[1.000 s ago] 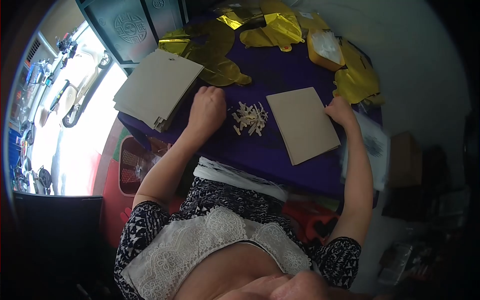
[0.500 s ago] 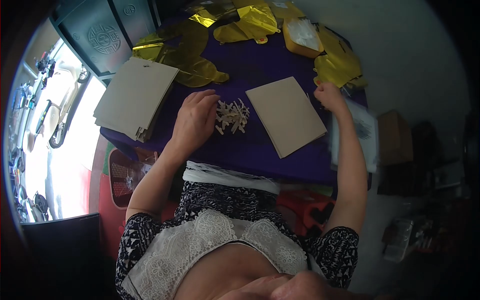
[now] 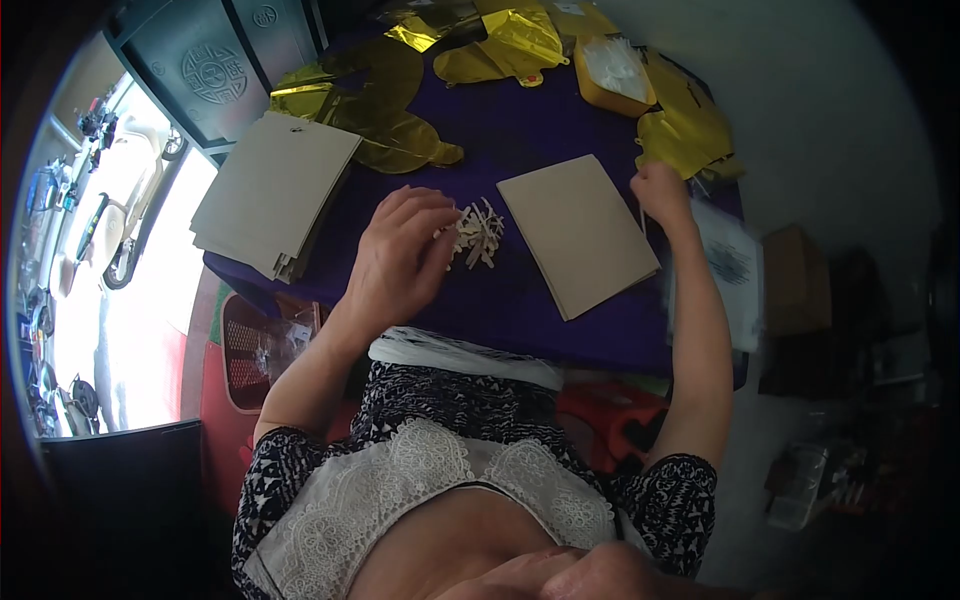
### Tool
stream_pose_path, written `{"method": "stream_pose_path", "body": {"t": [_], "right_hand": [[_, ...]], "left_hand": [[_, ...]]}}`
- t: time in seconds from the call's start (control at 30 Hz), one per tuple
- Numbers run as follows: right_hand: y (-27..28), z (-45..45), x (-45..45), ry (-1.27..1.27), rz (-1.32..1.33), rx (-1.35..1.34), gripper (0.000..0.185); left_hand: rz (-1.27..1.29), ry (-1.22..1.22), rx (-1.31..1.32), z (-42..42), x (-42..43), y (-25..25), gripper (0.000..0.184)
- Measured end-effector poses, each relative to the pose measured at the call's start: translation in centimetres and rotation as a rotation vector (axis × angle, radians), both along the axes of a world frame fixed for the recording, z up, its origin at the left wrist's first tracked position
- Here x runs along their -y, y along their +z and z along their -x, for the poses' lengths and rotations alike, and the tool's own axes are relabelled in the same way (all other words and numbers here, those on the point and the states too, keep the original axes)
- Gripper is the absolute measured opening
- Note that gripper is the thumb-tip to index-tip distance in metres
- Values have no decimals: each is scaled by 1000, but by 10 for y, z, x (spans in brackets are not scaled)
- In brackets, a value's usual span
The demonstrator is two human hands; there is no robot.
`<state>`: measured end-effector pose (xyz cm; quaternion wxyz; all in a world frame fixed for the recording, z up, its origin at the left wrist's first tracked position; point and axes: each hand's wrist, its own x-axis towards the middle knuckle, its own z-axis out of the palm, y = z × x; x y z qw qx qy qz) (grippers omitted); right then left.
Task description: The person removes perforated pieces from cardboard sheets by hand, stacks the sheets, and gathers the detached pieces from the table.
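My left hand (image 3: 400, 250) is held over the left side of a pile of small whitish flat pieces (image 3: 482, 235) on the purple cloth. Its fingers are loosely bent and the thumb stands apart from them; nothing shows in its grasp. My right hand (image 3: 662, 193) is closed at the table's right side, just below a gold foil piece (image 3: 685, 142). A thin pale strip (image 3: 643, 218) sticks out under its curled fingers. Between my hands lies a short stack of beige card sheets (image 3: 580, 238), turned at a slant.
A taller stack of beige card (image 3: 270, 195) lies at the left. Gold foil balloons (image 3: 390, 130) spread along the far edge, beside a yellow tub (image 3: 612, 95) of clear plastic. A whitish sheet or bag (image 3: 725, 270) is at the right edge. A pink basket (image 3: 245, 350) stands below left.
My left hand has shifted slightly right and now covers part of the pile, its thumb spreading from the fingers. My right hand stays closed in nearly the same place. The view has shifted slightly.
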<state>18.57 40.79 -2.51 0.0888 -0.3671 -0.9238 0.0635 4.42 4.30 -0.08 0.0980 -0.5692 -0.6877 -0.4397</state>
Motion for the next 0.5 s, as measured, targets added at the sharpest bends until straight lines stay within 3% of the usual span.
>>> {"method": "stream_pose_path", "body": {"t": [0.1, 0.17, 0.23, 0.33, 0.5], "right_hand": [[13, -2, 14, -38, -119, -160, 18], [24, 3, 33, 0, -136, -239, 15], [31, 13, 59, 91, -130, -303, 11], [37, 26, 80, 201, -195, -409, 9], [63, 31, 101, 289, -248, -667, 7]], "left_hand": [[-99, -271, 27, -20, 15, 37, 15], [-160, -623, 73, -29, 29, 60, 28], [-521, -960, 109, -40, 30, 58, 41], [-642, -1292, 264, -50, 40, 69, 44], [-905, -1437, 514, -73, 53, 81, 49]]}}
